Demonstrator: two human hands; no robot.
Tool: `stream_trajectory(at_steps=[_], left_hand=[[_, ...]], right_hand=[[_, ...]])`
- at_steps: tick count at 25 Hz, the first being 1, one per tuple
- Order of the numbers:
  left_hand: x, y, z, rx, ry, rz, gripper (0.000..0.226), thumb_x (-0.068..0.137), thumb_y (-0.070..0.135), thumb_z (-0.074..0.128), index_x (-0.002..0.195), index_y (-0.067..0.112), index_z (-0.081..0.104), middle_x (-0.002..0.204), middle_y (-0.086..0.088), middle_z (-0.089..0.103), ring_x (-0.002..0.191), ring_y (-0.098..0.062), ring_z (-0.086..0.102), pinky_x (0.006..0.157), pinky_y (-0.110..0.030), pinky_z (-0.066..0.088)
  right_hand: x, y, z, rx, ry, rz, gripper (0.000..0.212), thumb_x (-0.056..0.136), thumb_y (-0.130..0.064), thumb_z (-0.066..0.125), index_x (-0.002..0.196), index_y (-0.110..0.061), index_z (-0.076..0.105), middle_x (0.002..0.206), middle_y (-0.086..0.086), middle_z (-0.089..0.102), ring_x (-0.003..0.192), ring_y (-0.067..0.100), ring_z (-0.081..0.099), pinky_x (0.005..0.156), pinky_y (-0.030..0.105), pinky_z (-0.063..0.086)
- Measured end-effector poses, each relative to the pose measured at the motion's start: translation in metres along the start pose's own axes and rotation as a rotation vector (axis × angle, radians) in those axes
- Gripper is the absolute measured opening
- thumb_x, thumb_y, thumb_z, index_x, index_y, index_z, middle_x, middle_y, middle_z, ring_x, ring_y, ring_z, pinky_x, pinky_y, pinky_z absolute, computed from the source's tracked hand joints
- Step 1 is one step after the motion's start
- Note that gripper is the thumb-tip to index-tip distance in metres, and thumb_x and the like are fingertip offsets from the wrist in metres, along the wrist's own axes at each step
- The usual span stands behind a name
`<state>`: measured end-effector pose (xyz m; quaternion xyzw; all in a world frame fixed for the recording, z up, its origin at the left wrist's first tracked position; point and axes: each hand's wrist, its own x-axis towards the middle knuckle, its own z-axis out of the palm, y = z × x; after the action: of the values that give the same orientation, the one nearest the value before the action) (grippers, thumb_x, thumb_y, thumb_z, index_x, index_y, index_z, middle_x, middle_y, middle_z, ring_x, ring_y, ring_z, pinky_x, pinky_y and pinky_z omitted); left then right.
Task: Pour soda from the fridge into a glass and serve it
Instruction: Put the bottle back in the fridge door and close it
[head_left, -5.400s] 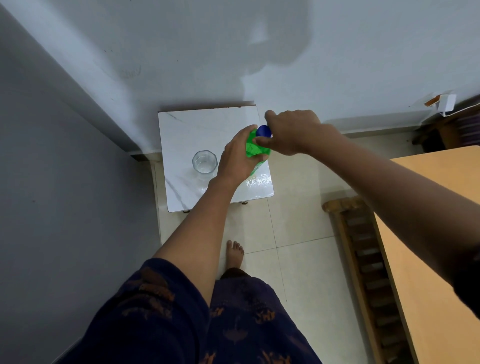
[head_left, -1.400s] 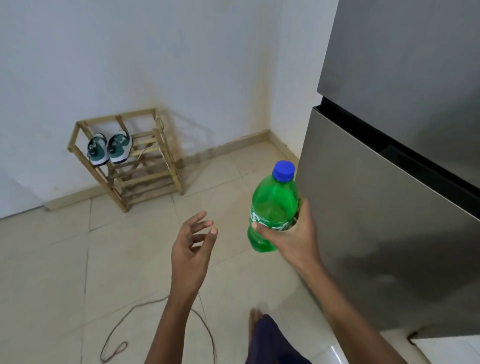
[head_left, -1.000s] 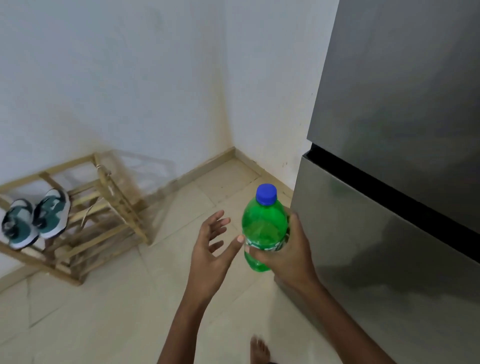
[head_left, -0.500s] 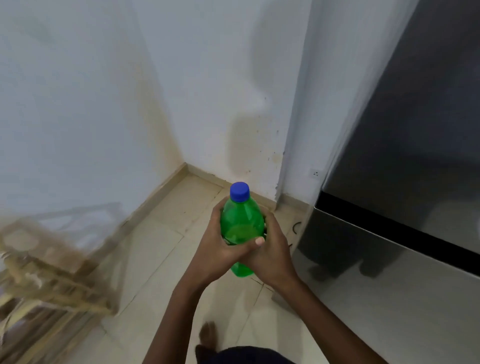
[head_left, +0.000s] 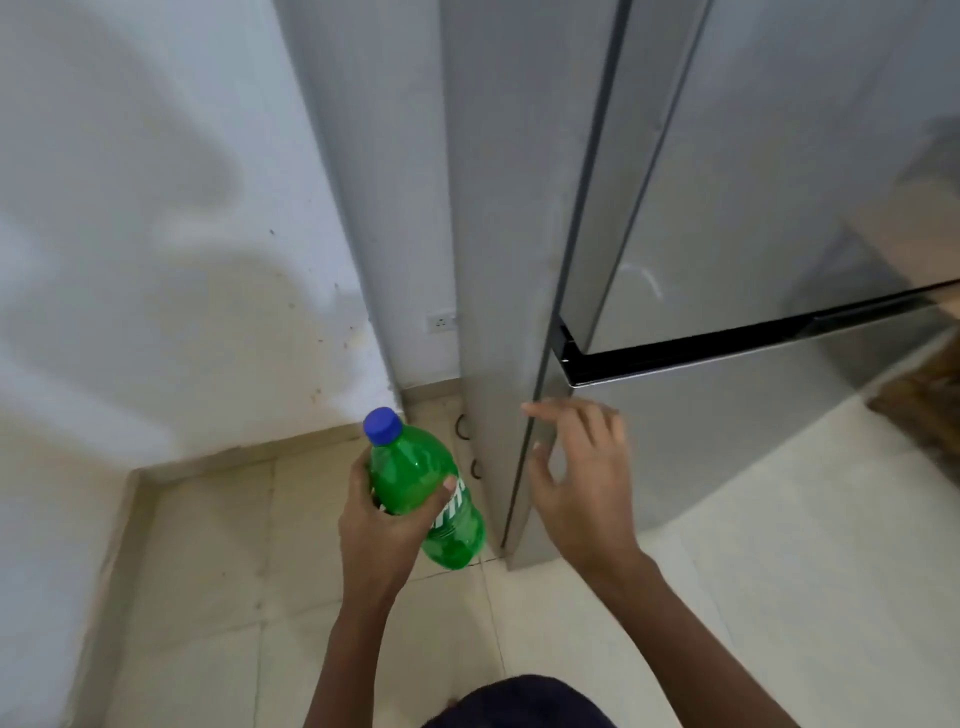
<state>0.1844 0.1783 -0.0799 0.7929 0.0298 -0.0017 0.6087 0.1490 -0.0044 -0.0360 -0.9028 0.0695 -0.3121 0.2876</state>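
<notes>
While my left hand (head_left: 382, 525) wraps around the middle of the soda bottle (head_left: 423, 493), thumb on the near side of the label and fingers curled behind it, my right hand (head_left: 582, 475) is empty, its fingers loosely spread and reaching toward the left edge of the fridge's lower door (head_left: 727, 415). The fingertips (head_left: 535, 408) lie just at the corner of that door, below the dark seam (head_left: 727, 345) dividing it from the upper door (head_left: 779, 182); whether they already touch the metal cannot be told. Both doors appear closed. The step in hand reads as the return of the bottle to the fridge (head_left: 509, 260), the glass itself being out of view, so I cannot judge from here whether pouring is complete. The next move calls for hooking the fingers behind the door edge and pulling it open against its seal, while the left hand keeps the bottle steady and clear of the swinging door. The bottle is translucent green plastic with a blue screw cap (head_left: 383, 426) seated on its neck; it is tilted, cap leaning toward the white wall (head_left: 156, 260), base toward the fridge, held over the tiled floor (head_left: 208, 597) just left of the cabinet side. White lettering shows on the label; the liquid level is not discernible.
</notes>
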Motion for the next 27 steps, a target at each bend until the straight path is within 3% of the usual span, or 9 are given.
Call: stream_trajectory(at_steps=[2, 5, 8, 12, 15, 21, 24, 27], left_hand=[[-0.005, 0.000, 0.004, -0.039, -0.019, 0.012, 0.073, 0.064, 0.040, 0.085, 0.127, 0.025, 0.051, 0.114, 0.008, 0.065, 0.103, -0.011, 0.063, 0.087, -0.038, 0.056], [-0.022, 0.003, 0.003, -0.050, -0.049, 0.036, 0.070, 0.063, 0.039, 0.082, 0.124, 0.028, 0.052, 0.111, 0.013, 0.064, 0.101, -0.006, 0.063, 0.085, -0.035, 0.056], [-0.048, 0.004, -0.007, -0.031, -0.067, 0.074, 0.078, 0.058, 0.051, 0.086, 0.125, 0.034, 0.050, 0.111, 0.018, 0.064, 0.099, 0.003, 0.062, 0.083, -0.027, 0.054], [-0.084, 0.010, -0.027, 0.001, -0.092, 0.114, 0.082, 0.059, 0.049, 0.086, 0.130, 0.030, 0.049, 0.113, 0.017, 0.063, 0.104, -0.005, 0.062, 0.087, -0.034, 0.056], [-0.109, 0.016, -0.038, 0.018, -0.103, 0.150, 0.084, 0.056, 0.056, 0.082, 0.129, 0.034, 0.048, 0.113, 0.018, 0.064, 0.104, -0.005, 0.062, 0.086, -0.034, 0.056], [-0.149, 0.019, -0.024, -0.002, -0.153, 0.156, 0.078, 0.053, 0.057, 0.079, 0.123, 0.038, 0.051, 0.107, 0.020, 0.066, 0.098, 0.000, 0.064, 0.086, -0.034, 0.056], [-0.166, 0.021, -0.005, -0.010, -0.213, 0.149, 0.074, 0.052, 0.056, 0.081, 0.118, 0.041, 0.053, 0.105, 0.017, 0.068, 0.097, -0.004, 0.066, 0.088, -0.037, 0.056], [-0.184, 0.028, 0.028, -0.013, -0.339, 0.141, 0.064, 0.056, 0.045, 0.088, 0.110, 0.047, 0.053, 0.100, 0.019, 0.068, 0.092, 0.000, 0.066, 0.087, -0.034, 0.055]], right_hand=[[0.012, 0.006, -0.009, -0.164, 0.075, 0.027, 0.044, 0.073, -0.005, 0.068, 0.116, -0.015, 0.061, 0.118, 0.006, 0.059, 0.118, 0.028, 0.049, 0.101, 0.042, 0.039], [0.025, 0.011, -0.009, -0.358, -0.023, 0.114, 0.051, 0.073, -0.015, 0.073, 0.121, -0.011, 0.055, 0.125, 0.010, 0.057, 0.134, 0.034, 0.041, 0.115, 0.052, 0.025], [0.028, 0.011, -0.013, -0.466, -0.077, 0.080, 0.049, 0.071, -0.018, 0.075, 0.116, -0.010, 0.056, 0.119, 0.012, 0.058, 0.125, 0.034, 0.048, 0.114, 0.055, 0.027], [0.035, 0.005, -0.029, -0.468, -0.212, 0.095, 0.049, 0.081, -0.022, 0.069, 0.125, -0.008, 0.050, 0.128, 0.013, 0.054, 0.126, 0.032, 0.044, 0.113, 0.047, 0.028], [0.028, -0.005, -0.035, -0.418, -0.221, 0.126, 0.048, 0.083, -0.022, 0.067, 0.124, -0.006, 0.048, 0.129, 0.014, 0.052, 0.127, 0.032, 0.042, 0.109, 0.043, 0.033], [-0.054, 0.006, -0.083, -0.322, -0.007, 0.210, 0.041, 0.081, -0.039, 0.069, 0.106, -0.013, 0.050, 0.111, 0.004, 0.054, 0.108, 0.021, 0.048, 0.086, 0.034, 0.049], [-0.098, 0.014, -0.116, -0.271, 0.141, 0.261, 0.040, 0.080, -0.043, 0.068, 0.096, -0.013, 0.048, 0.097, 0.001, 0.051, 0.094, 0.018, 0.045, 0.078, 0.034, 0.048], [-0.139, 0.023, -0.159, -0.202, 0.282, 0.351, 0.041, 0.081, -0.039, 0.071, 0.100, -0.012, 0.046, 0.096, -0.004, 0.043, 0.090, 0.014, 0.042, 0.074, 0.030, 0.048]])
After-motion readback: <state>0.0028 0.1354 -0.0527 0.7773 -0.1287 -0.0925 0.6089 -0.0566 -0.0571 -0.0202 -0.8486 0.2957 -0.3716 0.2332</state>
